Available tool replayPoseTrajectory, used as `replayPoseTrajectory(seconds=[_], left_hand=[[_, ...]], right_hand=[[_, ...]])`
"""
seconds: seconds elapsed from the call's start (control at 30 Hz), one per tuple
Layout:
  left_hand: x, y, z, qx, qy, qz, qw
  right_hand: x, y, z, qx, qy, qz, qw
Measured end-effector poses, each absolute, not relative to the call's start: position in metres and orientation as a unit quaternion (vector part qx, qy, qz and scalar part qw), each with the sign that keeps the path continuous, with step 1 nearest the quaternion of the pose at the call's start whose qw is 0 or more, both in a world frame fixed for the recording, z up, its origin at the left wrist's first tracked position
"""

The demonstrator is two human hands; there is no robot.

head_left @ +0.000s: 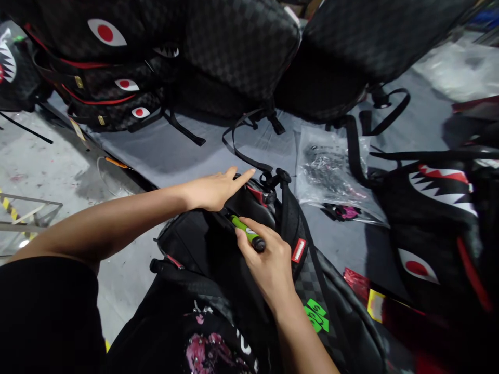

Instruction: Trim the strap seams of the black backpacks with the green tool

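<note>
In front of me lies a black backpack (212,239) with a red label (299,250) on its strap. My right hand (268,254) grips a green stick-shaped tool (244,226) with a black end; its kind is unclear. The tool's far end points into the bag's black fabric, beside my left hand. My left hand (216,191) rests on the backpack's upper edge, with some fingers stretched out and the others hidden. Bright green stickers (316,315) sit on the checkered panel to the right of my right forearm.
Several black checkered bags (241,47) stand along the back of the grey-covered table (156,145). Right of the backpack lies a clear plastic bag (331,166). A black bag with a shark face (436,218) lies at the right. Loose straps (249,156) trail across the cloth.
</note>
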State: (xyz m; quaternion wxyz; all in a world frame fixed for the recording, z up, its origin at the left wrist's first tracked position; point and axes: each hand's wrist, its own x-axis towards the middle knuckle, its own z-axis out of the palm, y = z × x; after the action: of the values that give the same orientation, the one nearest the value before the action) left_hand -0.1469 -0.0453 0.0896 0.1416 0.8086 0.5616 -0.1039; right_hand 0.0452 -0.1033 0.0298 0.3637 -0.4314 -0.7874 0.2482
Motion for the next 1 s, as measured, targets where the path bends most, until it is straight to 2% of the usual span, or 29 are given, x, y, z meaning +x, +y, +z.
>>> replayPoseTrajectory(seconds=[0.3, 0.5, 0.67, 1.0], left_hand=[[-0.150, -0.044, 0.087, 0.808, 0.562, -0.072, 0.160], [-0.152, -0.039, 0.087, 0.804, 0.552, -0.096, 0.200], [-0.152, -0.037, 0.085, 0.805, 0.554, -0.104, 0.186], [-0.148, -0.038, 0.089, 0.804, 0.557, -0.111, 0.173]], right_hand=[[0.040, -0.103, 0.026, -0.443, -0.788, 0.233, 0.358], [0.034, -0.101, 0.030, -0.437, -0.796, 0.238, 0.346], [0.026, -0.098, 0.032, -0.418, -0.797, 0.267, 0.345], [0.026, -0.100, 0.034, -0.430, -0.807, 0.249, 0.320]])
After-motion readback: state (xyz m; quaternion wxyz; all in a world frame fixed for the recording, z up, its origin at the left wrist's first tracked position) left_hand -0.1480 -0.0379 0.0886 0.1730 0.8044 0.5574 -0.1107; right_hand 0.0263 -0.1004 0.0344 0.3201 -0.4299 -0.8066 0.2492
